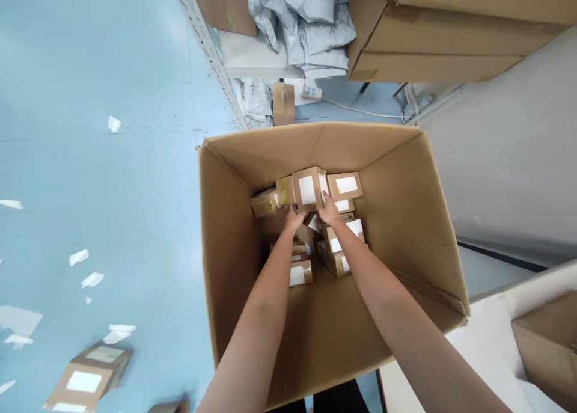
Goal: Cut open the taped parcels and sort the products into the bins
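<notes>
Both my arms reach down into a large open cardboard carton [225, 232]. At its bottom lie several small brown parcels with white labels. My left hand [294, 219] and my right hand [328, 210] close on the two sides of one small labelled parcel [308, 189] at the top of the pile. Another labelled parcel [345, 186] sits just right of it, and a taped one [265, 202] lies to its left. More parcels [301, 273] lie under my forearms.
The carton stands on a pale blue floor [99, 178] strewn with white paper scraps. Two small parcels [88, 378] lie at bottom left. Grey mailer bags [306, 28] and big cartons [442, 34] sit beyond. A white surface with a brown box [547, 347] is at right.
</notes>
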### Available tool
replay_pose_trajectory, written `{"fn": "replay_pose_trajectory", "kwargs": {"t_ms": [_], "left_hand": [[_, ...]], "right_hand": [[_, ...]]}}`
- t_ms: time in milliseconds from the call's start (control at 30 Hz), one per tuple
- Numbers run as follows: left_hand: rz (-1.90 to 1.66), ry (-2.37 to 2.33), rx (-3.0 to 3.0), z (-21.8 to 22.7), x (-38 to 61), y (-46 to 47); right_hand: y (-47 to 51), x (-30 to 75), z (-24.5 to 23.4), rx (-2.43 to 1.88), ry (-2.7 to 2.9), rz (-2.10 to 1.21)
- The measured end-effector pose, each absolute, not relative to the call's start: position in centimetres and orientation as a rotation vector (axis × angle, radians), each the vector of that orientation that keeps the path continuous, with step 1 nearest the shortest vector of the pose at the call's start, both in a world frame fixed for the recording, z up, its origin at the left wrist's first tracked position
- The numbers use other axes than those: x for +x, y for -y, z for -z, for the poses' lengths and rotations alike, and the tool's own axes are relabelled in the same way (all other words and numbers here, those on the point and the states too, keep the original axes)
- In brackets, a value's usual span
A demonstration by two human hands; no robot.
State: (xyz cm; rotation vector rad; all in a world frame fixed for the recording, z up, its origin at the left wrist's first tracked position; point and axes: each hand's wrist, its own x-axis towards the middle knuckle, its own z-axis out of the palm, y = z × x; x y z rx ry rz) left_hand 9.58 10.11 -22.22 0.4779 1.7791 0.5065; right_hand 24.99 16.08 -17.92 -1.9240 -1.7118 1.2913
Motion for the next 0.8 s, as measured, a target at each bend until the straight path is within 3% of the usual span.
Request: {"fn": "replay_pose_trajectory", "kwargs": {"t_ms": [200,367,600,800], "left_hand": [[-0.624,-1.62,0.285,26.2,10.3,-11.5],[-0.728,-1.553,0.209,26.2,9.6,-11.4],[-0.726,-1.689,0.333,21.6,9.6,-8.5],[-0.358,-1.879,0.455,14.8,11.6,1.2]], "right_hand": [[-16.1,27.1,22.9,-2.064,1.589,-1.514],[-15.1,28.2,24.1,-1.949,1.593,-1.451],[-11.2,29.8,20.8,-2.016,1.585,-1.12],[-4.5,32.1,16.9,-1.863,1.538,-1.446]]}}
